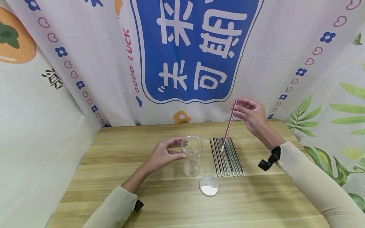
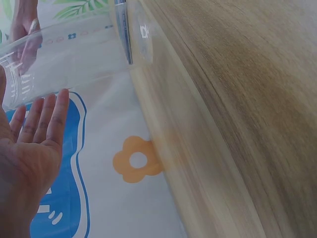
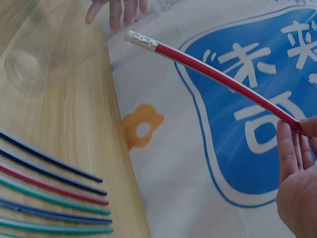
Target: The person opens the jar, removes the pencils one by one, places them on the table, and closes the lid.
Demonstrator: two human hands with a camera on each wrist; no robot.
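Note:
A clear plastic jar [image 1: 191,158] stands on the table without its lid. My left hand [image 1: 166,152] is at the jar's left side, thumb in front and fingers behind near the rim. Those fingers look straight in the left wrist view, with fingertips right at the jar wall. Above the table, my right hand [image 1: 251,112] pinches a red pencil [image 1: 229,125] near its upper end. The pencil slants down, its white eraser end [image 3: 141,39] lowest. Below it, several dark, red and green pencils [image 1: 228,158] lie side by side, eraser ends towards me.
A round clear lid [image 1: 209,186] lies on the wooden table [image 1: 159,202] in front of the jar. Behind the table's back edge hangs a printed white cloth [image 1: 119,104] with a blue panel. Black straps [image 1: 269,160] are on the wrists.

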